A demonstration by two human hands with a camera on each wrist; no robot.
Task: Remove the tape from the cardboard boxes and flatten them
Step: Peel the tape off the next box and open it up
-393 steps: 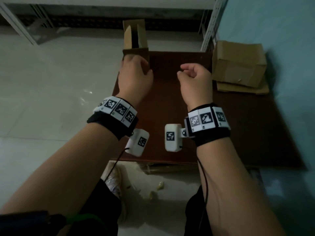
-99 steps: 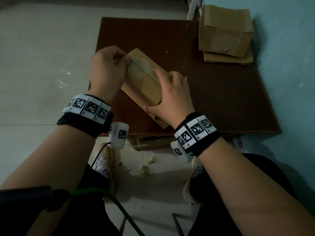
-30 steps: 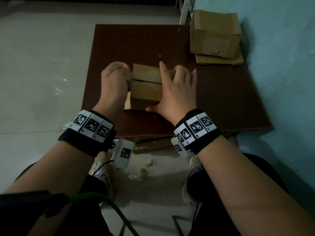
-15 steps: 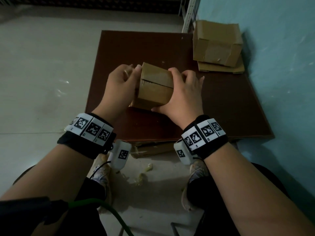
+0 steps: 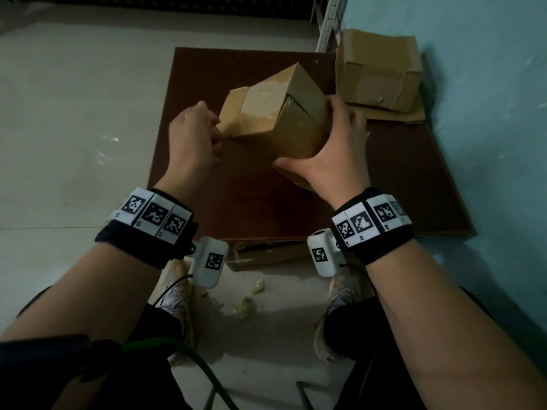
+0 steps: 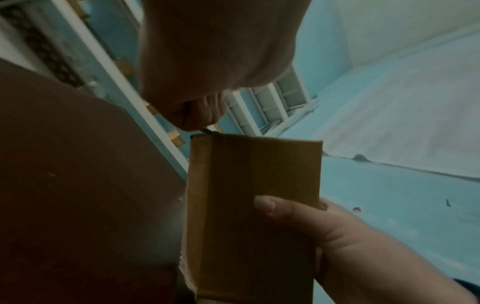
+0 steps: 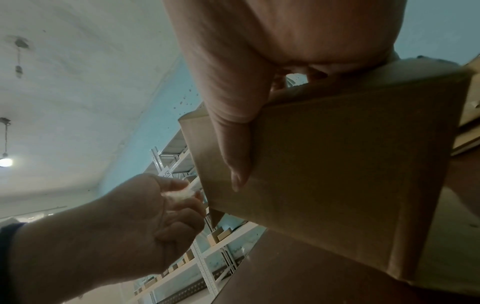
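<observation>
A small brown cardboard box [image 5: 278,119] is tilted up on end over the dark brown table [image 5: 266,208]. My right hand [image 5: 334,155] grips its right side, thumb across the near face [image 7: 233,144] and fingers behind. My left hand [image 5: 192,140] is at the box's lower left corner. There its thumb and fingers pinch a whitish bit of tape [image 7: 182,193]. In the left wrist view the box [image 6: 254,216] stands upright with the left fingertips [image 6: 200,115] at its top corner. A tape strip runs over the box's upper face.
A second taped box [image 5: 379,69] sits on flattened cardboard [image 5: 393,115] at the table's far right, against the blue wall [image 5: 488,113]. A white shelf upright [image 5: 328,22] stands behind it. More cardboard [image 5: 266,255] lies under the table's near edge, with tape scraps [image 5: 245,303] on the floor.
The box has been turned and tipped up on end. My left hand has left its side and now pinches tape at the lower left corner. My right hand still holds the box.
</observation>
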